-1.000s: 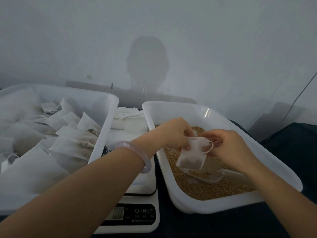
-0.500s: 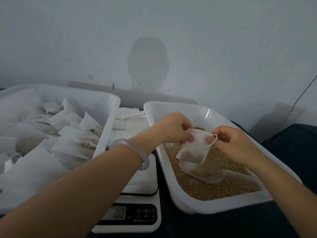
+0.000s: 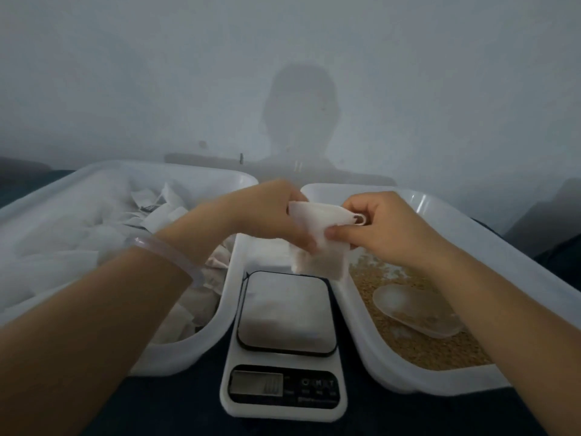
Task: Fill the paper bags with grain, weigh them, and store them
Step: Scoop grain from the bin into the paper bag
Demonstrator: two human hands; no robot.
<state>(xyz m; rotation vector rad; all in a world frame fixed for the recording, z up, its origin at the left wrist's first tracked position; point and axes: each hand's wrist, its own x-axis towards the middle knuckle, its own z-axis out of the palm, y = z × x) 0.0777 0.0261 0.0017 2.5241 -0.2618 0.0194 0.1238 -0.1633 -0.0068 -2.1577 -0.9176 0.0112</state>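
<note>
Shifted the bag (image 3: 317,243) off the grain (image 3: 440,350) to above the far edge of the scale (image 3: 284,313). Pinched at its mouth by curled fingers (image 3: 341,231) of left hand (image 3: 270,215) and right hand (image 3: 386,228). Left the scoop (image 3: 415,313) lying in the grain. Probably filled; ready for weighing.

Small white paper bag (image 3: 317,243): plain white, no print.
Heap of flat white paper bags (image 3: 63,247): same white, unmarked.
Left white rectangular plastic tub (image 3: 176,350): glossy white throughout.
Right white rectangular plastic tub (image 3: 408,382): matching white.
Loose golden-tan grain (image 3: 440,350): finely speckled, lighter and darker tan.
Frosted rounded plastic scoop (image 3: 415,313): colourless, with the grain tint showing through it.
Flat white digital kitchen scale (image 3: 284,313): white body, silver-grey platform with a black border, black control panel, 1 grey display. The pale button marks are too blurred to read.
Dark navy cloth table cover (image 3: 176,413): plain, no pattern.
Pale translucent round bangle (image 3: 169,256): near colourless.
Light grey painted wall (image 3: 125,73): 1 darker grey shadow at centre.
</note>
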